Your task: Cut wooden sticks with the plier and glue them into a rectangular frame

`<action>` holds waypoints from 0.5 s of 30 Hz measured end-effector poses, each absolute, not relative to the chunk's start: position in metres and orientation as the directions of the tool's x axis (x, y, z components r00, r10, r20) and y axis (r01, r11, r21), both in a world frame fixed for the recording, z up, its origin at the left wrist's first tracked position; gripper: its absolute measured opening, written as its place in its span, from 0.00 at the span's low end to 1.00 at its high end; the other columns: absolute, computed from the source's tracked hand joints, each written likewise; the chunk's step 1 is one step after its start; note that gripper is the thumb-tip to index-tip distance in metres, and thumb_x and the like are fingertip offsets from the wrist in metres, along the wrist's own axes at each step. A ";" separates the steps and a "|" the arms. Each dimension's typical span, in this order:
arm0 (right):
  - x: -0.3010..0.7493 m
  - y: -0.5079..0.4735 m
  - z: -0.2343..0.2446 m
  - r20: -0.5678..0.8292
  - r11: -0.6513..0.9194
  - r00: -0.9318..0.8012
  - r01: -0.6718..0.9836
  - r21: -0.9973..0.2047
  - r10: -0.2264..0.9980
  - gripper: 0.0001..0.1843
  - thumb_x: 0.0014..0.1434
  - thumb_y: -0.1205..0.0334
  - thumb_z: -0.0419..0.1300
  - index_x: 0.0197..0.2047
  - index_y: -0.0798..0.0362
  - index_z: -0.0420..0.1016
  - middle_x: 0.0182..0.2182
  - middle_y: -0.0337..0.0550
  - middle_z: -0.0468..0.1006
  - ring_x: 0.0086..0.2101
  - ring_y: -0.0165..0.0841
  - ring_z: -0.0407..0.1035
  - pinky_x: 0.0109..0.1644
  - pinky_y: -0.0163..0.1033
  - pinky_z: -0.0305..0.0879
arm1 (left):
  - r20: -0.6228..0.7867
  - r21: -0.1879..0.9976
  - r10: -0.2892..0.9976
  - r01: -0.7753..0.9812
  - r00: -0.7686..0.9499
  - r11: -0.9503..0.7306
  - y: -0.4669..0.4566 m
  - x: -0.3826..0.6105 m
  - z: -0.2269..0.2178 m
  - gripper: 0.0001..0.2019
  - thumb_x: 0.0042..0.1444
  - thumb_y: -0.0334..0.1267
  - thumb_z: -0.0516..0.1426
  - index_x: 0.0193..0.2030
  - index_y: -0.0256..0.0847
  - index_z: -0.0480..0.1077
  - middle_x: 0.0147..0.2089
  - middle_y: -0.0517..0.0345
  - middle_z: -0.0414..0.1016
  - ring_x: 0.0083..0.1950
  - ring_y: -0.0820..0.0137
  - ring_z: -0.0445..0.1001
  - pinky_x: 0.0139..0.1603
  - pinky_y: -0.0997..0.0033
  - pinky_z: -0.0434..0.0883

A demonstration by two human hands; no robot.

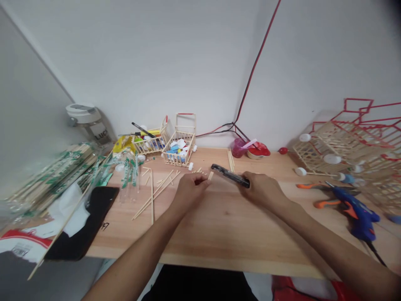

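My left hand (189, 191) is closed in a pinch on a short wooden stick piece (210, 176) just above the wooden table (219, 234). My right hand (262, 190) is wrapped round the handle of a dark cutter tool (229, 175), whose tip points left towards the stick piece. Several long thin wooden sticks (153, 193) lie loose on the table to the left of my left hand.
Two small stick-built baskets (178, 146) with caps stand at the back. Packs of sticks (53, 175) and a dark tablet (84, 225) lie left. A blue glue gun (357, 211), orange-handled pliers (316, 196) and stick-and-red-wire frames (354, 142) are at right. A red cable (253, 69) runs up the wall.
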State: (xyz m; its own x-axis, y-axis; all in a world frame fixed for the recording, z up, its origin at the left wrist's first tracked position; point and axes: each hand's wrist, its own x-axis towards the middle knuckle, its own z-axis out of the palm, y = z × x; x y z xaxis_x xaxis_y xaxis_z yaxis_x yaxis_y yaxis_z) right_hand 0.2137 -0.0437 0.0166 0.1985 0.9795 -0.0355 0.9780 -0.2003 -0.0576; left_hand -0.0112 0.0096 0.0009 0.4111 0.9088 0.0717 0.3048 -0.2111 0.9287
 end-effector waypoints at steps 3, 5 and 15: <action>0.212 -0.041 0.011 -0.040 -0.198 0.197 0.980 -0.024 0.980 0.13 0.60 0.57 0.52 0.40 0.53 0.74 0.34 0.52 0.80 0.34 0.42 0.74 0.30 0.39 0.51 | 0.270 0.702 0.900 0.570 0.343 -0.428 0.016 -0.018 0.003 0.09 0.55 0.33 0.56 0.24 0.38 0.70 0.27 0.59 0.70 0.33 0.70 0.68 0.36 0.72 0.61; 0.213 -0.040 0.009 -0.040 -0.185 0.184 0.983 -0.016 0.982 0.13 0.60 0.58 0.51 0.39 0.53 0.74 0.34 0.53 0.80 0.33 0.42 0.73 0.30 0.39 0.51 | 0.314 0.559 0.892 0.696 0.326 -0.451 0.019 -0.021 0.001 0.08 0.56 0.31 0.55 0.26 0.38 0.70 0.31 0.56 0.72 0.37 0.68 0.69 0.39 0.70 0.61; 0.199 -0.041 0.022 -0.070 -0.157 0.154 0.676 -0.720 0.986 0.13 0.53 0.53 0.56 0.24 0.52 0.67 0.19 0.38 0.71 0.21 0.32 0.65 0.26 0.36 0.56 | 0.333 0.576 0.894 0.685 0.301 -0.446 0.027 -0.019 -0.003 0.11 0.58 0.32 0.54 0.27 0.36 0.73 0.32 0.53 0.73 0.39 0.67 0.70 0.40 0.70 0.62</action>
